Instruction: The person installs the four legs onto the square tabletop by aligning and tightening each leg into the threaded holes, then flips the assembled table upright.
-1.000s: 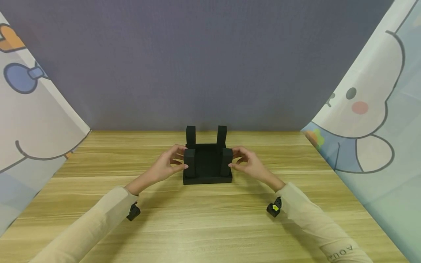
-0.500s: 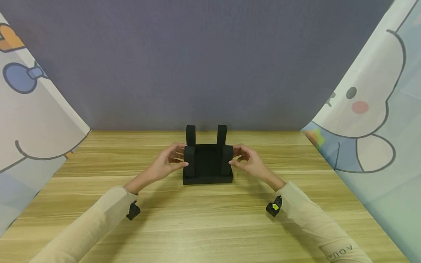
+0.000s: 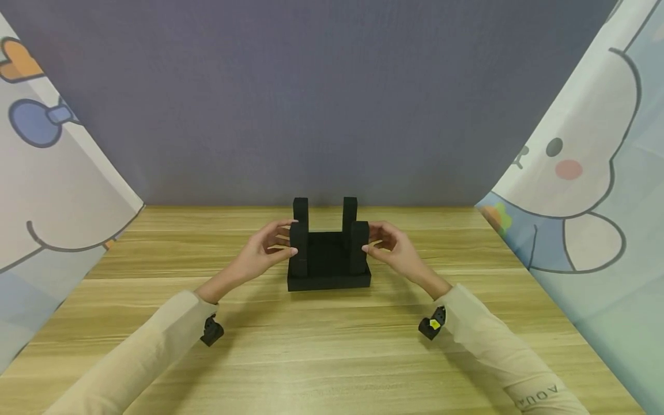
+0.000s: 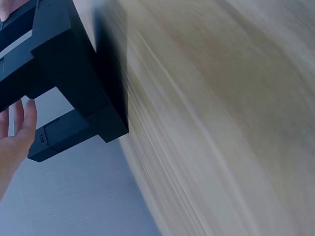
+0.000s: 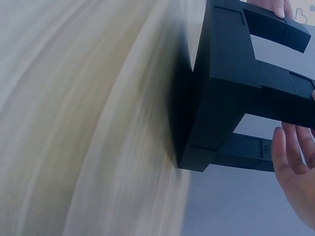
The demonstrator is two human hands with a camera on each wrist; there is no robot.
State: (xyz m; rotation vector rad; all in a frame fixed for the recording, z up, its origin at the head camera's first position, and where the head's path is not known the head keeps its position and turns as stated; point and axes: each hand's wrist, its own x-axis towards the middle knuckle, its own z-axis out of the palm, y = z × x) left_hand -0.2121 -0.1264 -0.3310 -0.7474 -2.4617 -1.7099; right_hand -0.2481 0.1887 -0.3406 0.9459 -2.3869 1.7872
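Note:
A black four-post stand (image 3: 329,283) sits at the back middle of the table: a square base with a post rising at each corner, like a small upturned table. My left hand (image 3: 256,257) holds its front left post (image 3: 299,248), thumb on the near face and fingers behind. The front right post (image 3: 359,245) is held the same way by my right hand (image 3: 396,253). In the left wrist view the base (image 4: 74,73) shows a narrow gap to the table on one side. The right wrist view shows the right hand (image 5: 298,172) around its post.
The wood-grain table (image 3: 332,346) stretches toward me. Behind it stands a grey-blue partition (image 3: 311,104). Cartoon-print cloths hang at the left (image 3: 57,190) and right (image 3: 586,173). A small black camera hangs at each wrist.
The tops of the two front posts have risen in the head view, and both hands have gone up with them. The stand's near side looks slightly wider. The rear posts hardly moved.

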